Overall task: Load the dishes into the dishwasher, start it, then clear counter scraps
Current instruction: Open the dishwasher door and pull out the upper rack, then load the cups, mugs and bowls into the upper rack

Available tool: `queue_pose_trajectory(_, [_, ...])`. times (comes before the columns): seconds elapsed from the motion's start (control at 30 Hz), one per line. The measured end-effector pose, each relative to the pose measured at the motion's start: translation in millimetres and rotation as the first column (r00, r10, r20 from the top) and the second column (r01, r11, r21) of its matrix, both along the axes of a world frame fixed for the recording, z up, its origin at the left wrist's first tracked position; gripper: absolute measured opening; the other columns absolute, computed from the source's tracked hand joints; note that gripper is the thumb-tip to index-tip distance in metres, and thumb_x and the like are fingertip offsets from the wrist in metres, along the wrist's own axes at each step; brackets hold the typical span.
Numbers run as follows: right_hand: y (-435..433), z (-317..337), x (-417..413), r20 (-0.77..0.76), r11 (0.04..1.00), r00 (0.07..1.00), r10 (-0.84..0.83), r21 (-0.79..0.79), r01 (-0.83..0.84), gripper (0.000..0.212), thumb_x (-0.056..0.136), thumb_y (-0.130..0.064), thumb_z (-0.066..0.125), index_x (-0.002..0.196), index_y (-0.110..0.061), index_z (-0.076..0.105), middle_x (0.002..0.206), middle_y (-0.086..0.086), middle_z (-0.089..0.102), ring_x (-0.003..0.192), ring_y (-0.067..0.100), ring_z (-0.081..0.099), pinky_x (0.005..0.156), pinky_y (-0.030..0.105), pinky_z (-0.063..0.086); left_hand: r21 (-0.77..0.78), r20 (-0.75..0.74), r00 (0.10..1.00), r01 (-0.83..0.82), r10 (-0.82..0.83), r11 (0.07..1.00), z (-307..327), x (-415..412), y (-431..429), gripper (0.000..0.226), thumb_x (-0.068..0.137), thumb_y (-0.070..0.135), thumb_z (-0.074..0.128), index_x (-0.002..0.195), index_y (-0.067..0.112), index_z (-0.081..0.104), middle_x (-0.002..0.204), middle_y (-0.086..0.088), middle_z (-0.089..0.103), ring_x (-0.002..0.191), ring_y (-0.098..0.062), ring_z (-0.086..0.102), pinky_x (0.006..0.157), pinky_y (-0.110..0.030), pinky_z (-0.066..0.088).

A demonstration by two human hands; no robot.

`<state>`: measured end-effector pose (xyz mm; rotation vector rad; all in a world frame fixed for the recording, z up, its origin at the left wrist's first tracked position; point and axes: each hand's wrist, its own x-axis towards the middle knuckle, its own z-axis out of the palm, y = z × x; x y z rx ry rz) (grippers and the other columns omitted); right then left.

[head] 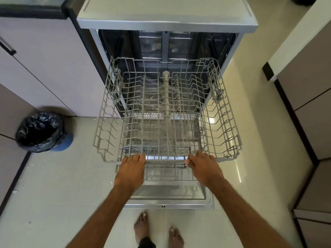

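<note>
A silver dishwasher (166, 24) stands open in front of me, its door (168, 203) folded down flat near the floor. The grey wire upper rack (222, 111) is pulled far out over the door and holds no dishes. My left hand (131, 170) and my right hand (204, 167) both grip the rack's front bar (165, 161), fingers curled over it. A lower rack (161, 174) shows through the wires beneath. No dishes are in view.
A bin lined with a black bag (42, 132) stands on the tiled floor at the left, beside pale cabinets (44, 68). More cabinet fronts (309, 108) line the right side. My bare feet (157, 230) stand just behind the door edge.
</note>
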<state>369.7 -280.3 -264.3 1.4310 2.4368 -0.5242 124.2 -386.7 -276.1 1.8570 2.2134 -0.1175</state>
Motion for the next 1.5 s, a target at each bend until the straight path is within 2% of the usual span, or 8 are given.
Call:
queue_pose_trajectory(0.27, [2.0, -1.0, 0.9, 0.028, 0.999, 0.999, 0.028, -0.038, -0.027, 0.039, 0.106, -0.042, 0.025, 0.127, -0.023, 0.051, 0.127, 0.004, 0.056, 0.118, 0.025, 0.049, 0.101, 0.041, 0.040, -0.021, -0.002, 1.000, -0.016, 0.016, 1.000, 7.4, 5.7, -4.1, 0.039, 0.095, 0.036, 0.053, 0.129, 0.019, 0.044, 0.126, 0.000, 0.054, 0.119, -0.018, 0.049, 0.111, -0.035, 0.033])
queue_pose_trajectory(0.43, [-1.9, -1.9, 2.1, -0.002, 1.000, 1.000, 0.010, -0.028, -0.010, 0.043, 0.104, -0.046, 0.033, 0.137, -0.022, 0.045, 0.137, 0.002, 0.052, 0.128, 0.025, 0.044, 0.111, 0.042, 0.031, -0.089, 0.011, 1.000, 0.020, -0.019, 0.996, 13.9, 4.2, -3.6, 0.056, 0.094, 0.039, 0.054, 0.142, 0.016, 0.035, 0.140, -0.004, 0.045, 0.133, -0.022, 0.040, 0.118, -0.038, 0.024])
queue_pose_trajectory(0.53, [-13.2, -0.1, 4.8, -0.014, 1.000, 1.000, -0.006, -0.011, 0.006, 0.064, 0.101, -0.047, 0.043, 0.154, -0.016, 0.023, 0.156, 0.006, 0.032, 0.146, 0.026, 0.023, 0.123, 0.044, 0.013, -0.163, -0.018, 0.999, 0.025, -0.028, 0.986, 14.9, 5.6, -13.5, 0.080, 0.097, 0.040, 0.051, 0.157, 0.008, 0.008, 0.163, -0.013, 0.014, 0.151, -0.029, 0.011, 0.125, -0.042, 0.004])
queue_pose_trajectory(0.6, [-22.1, 7.9, 6.7, 0.010, 0.999, 1.000, -0.011, -0.037, 0.011, 0.075, 0.101, -0.043, 0.046, 0.158, -0.013, 0.007, 0.164, 0.009, 0.013, 0.152, 0.027, 0.005, 0.124, 0.045, 0.002, -0.229, -0.013, 0.999, 0.031, -0.035, 0.973, 20.9, 7.9, -22.6, 0.086, 0.100, 0.038, 0.047, 0.156, 0.007, -0.011, 0.165, -0.013, -0.010, 0.152, -0.029, -0.011, 0.123, -0.043, -0.009])
queue_pose_trajectory(0.67, [-26.3, 19.0, 6.5, 0.036, 0.997, 0.999, -0.007, -0.079, 0.010, 0.076, 0.103, -0.040, 0.043, 0.158, -0.012, -0.001, 0.166, 0.010, 0.002, 0.153, 0.026, -0.003, 0.124, 0.045, -0.001, -0.285, 0.018, 1.000, 0.029, -0.024, 0.958, 30.4, 9.5, -26.7, 0.087, 0.101, 0.035, 0.046, 0.154, 0.008, -0.017, 0.163, -0.012, -0.019, 0.151, -0.028, -0.018, 0.122, -0.041, -0.010])
queue_pose_trajectory(0.83, [-23.4, 72.2, -7.4, -0.013, 0.993, 0.999, -0.036, -0.115, 0.035, 0.072, 0.104, -0.038, 0.041, 0.158, -0.009, 0.004, 0.166, 0.009, 0.005, 0.153, 0.024, -0.001, 0.124, 0.046, 0.002, -0.323, 0.056, 0.998, 0.008, 0.011, 0.946, 88.2, 4.6, -15.8, 0.082, 0.102, 0.030, 0.045, 0.156, 0.009, -0.014, 0.165, -0.008, -0.013, 0.153, -0.023, -0.008, 0.124, -0.040, 0.000])
queue_pose_trajectory(1.17, [13.1, 251.8, -87.8, -0.169, 0.998, 0.985, 0.036, 0.048, -0.028, 0.065, 0.103, -0.036, 0.043, 0.156, -0.011, 0.016, 0.165, 0.012, 0.007, 0.153, 0.028, -0.001, 0.123, 0.051, -0.001, -0.022, 0.032, 0.992, -0.118, 0.119, 0.993, 296.8, -36.0, 21.6, 0.080, 0.100, 0.029, 0.048, 0.158, 0.011, -0.005, 0.166, -0.004, -0.004, 0.153, -0.023, 0.003, 0.124, -0.043, 0.011])
queue_pose_trajectory(1.5, [30.7, 381.7, -243.0, -0.227, 0.960, 0.944, 0.240, 0.202, -0.195, 0.065, 0.105, -0.040, 0.040, 0.157, -0.011, 0.014, 0.166, 0.006, 0.006, 0.153, 0.023, -0.001, 0.123, 0.047, 0.002, 0.233, 0.036, 0.925, -0.375, 0.377, 0.897, 428.2, -171.8, -7.6, 0.073, 0.101, 0.032, 0.049, 0.157, 0.011, 0.009, 0.164, -0.006, 0.016, 0.148, -0.024, 0.023, 0.116, -0.043, 0.031])
